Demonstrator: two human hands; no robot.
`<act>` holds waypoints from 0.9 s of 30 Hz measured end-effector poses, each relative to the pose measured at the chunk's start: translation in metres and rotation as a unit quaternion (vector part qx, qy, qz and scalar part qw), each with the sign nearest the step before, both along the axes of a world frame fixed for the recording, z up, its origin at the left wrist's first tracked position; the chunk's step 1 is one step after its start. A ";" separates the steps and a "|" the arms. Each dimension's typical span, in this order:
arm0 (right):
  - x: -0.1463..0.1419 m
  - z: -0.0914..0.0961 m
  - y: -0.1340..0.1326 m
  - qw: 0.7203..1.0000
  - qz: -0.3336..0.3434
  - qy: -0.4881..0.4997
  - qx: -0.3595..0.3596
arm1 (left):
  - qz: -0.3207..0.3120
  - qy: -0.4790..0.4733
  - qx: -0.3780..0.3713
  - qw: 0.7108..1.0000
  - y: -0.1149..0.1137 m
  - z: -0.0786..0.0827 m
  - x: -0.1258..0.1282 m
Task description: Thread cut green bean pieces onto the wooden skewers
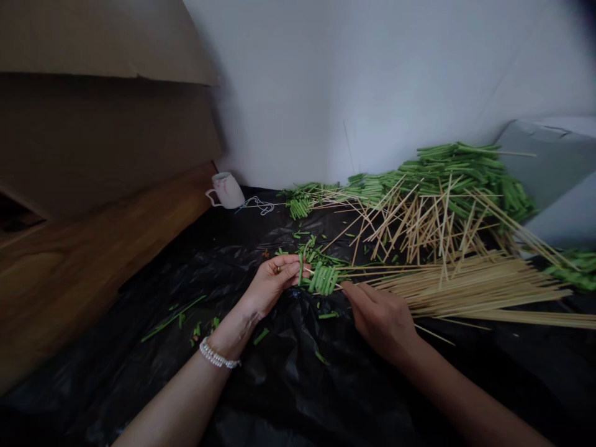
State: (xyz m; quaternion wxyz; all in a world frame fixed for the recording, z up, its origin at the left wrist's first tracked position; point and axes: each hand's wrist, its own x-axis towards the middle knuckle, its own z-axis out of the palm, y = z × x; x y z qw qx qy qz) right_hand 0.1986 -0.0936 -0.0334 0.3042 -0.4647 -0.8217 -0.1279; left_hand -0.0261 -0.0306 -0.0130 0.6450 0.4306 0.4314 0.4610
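My right hand (379, 316) is closed around a thin wooden skewer that points left. Several short green bean pieces (323, 279) sit side by side across the skewer, just beyond my right fingertips. At the skewer's left end, my left hand (277, 279) pinches one more green bean piece (300, 270) between thumb and fingers, upright against the tip. Whether the tip has gone through this piece I cannot tell. Loose cut bean pieces (310, 247) lie on the black plastic sheet (279, 385) just behind my hands.
Bare skewers (470, 288) lie in a bundle at the right. Behind them rises a heap of filled bean skewers (465, 171), sticks pointing forward. A white mug (227, 190) and a tangled cord (261, 205) stand by the wall. A cardboard box (107, 124) is at the left.
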 end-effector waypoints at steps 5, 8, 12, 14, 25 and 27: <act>-0.002 0.000 0.000 1.000 -0.003 -0.001 -0.005 | -0.004 0.004 0.000 1.000 -0.001 0.000 0.001; -0.002 0.000 0.000 1.000 -0.004 0.002 -0.006 | -0.008 0.008 0.007 1.000 -0.001 0.000 0.001; -0.002 -0.001 0.000 1.000 -0.009 0.005 -0.010 | -0.007 0.019 0.009 1.000 -0.001 -0.001 0.000; -0.001 0.000 0.000 1.000 -0.010 0.005 -0.013 | -0.010 0.022 0.015 1.000 0.000 -0.002 -0.001; 0.001 0.001 0.001 1.000 -0.010 0.000 -0.007 | -0.017 0.038 0.026 0.999 -0.001 -0.003 0.000; 0.000 0.000 0.001 1.000 -0.008 -0.002 -0.012 | -0.015 0.040 0.027 0.999 -0.001 -0.003 0.000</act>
